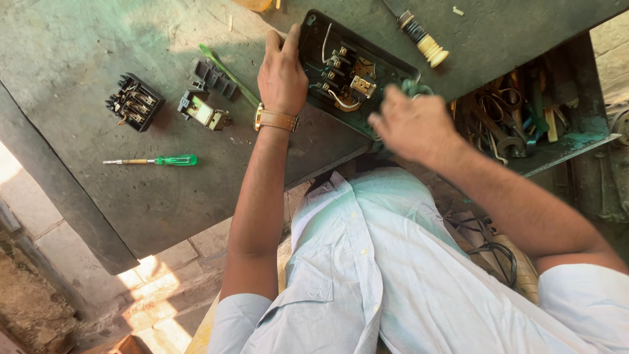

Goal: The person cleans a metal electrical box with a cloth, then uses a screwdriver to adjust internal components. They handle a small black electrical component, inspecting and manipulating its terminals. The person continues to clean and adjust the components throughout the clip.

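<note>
Worktop point(131, 39): dark, worn metal sheet; carried all the loose parts, with an open tool tray point(593, 124) at its right edge.
Switch box point(350, 72): black open housing with brass terminals and white wires showing; lay near the worktop's near edge, towards the right, tilted against that edge.
Left hand point(282, 72): lay on the box's left end, thumb and fingers wrapped over its rim, clamping it down; wrist strapped with a tan watch, forearm running straight up from the body.
Right hand point(413, 124): motion-blurred at the box's near right corner; fingers curled, but whether they gripped anything could not be told.
Technique, judged: the left-hand pressure had to stay firm so the box did not skid; the right hand was best kept off the bare wires.
Loose parts: black terminal block point(134, 101) and smaller contact pieces point(203, 108) lay left of the box, well apart from it.
Screwdriver point(154, 160): green handle, near the left edge, untouched.
</note>
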